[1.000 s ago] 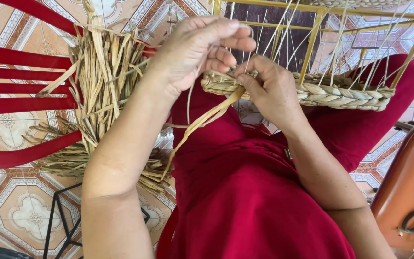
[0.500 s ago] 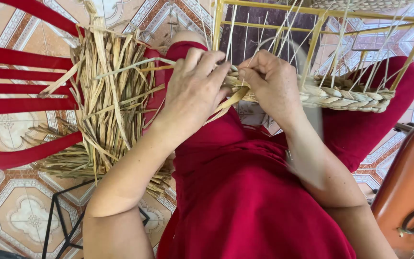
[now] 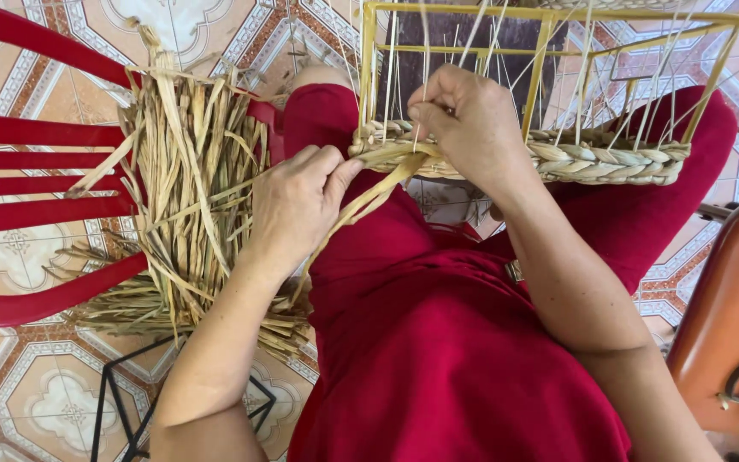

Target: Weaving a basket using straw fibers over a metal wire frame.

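Two bare hands work a woven basket rim (image 3: 592, 158) on a yellow wire frame (image 3: 549, 51) resting across a red-clad lap. The left hand (image 3: 297, 205) pinches a flat straw strand (image 3: 361, 205) just below the rim; the right hand (image 3: 472, 124) is clenched on upright strands at the braid. A bundle of dried straw (image 3: 190, 197) lies on a red chair (image 3: 36, 171) alongside.

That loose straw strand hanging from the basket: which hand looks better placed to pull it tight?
Probably the left hand: its fingers already pinch the straw strand below the woven band. The right hand is pressed against the band at the yellow frame.
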